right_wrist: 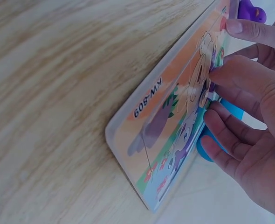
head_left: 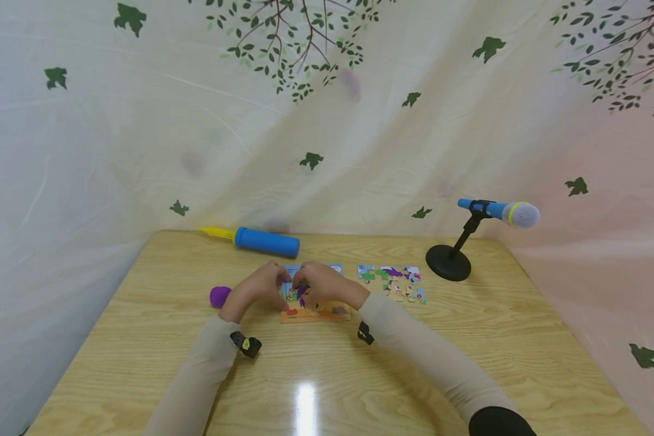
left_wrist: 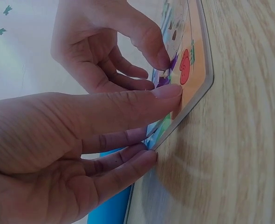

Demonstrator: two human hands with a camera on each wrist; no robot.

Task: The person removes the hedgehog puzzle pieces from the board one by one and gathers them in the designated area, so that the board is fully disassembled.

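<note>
A jigsaw puzzle board (head_left: 301,317) with an orange lower border and cartoon pictures lies on the wooden table between both hands. My left hand (head_left: 260,284) rests at its left side. In the left wrist view the thumb presses the board's face (left_wrist: 193,77) and the fingertips touch its edge, fingers fairly straight. Over the board's middle, my right hand (head_left: 324,283) has thumb and index finger together at a purple-printed puzzle piece (left_wrist: 164,81), mostly hidden by the fingers. The right wrist view shows this right hand (right_wrist: 261,126) with its other fingers loosely bent.
Several loose puzzle pieces (head_left: 396,274) lie right of the board. A purple toy (head_left: 220,297) sits beside the left wrist. Behind stands a blue hand pump (head_left: 267,241) with a yellow nozzle. A blue toy microphone (head_left: 496,211) on a black stand (head_left: 449,263) is at back right.
</note>
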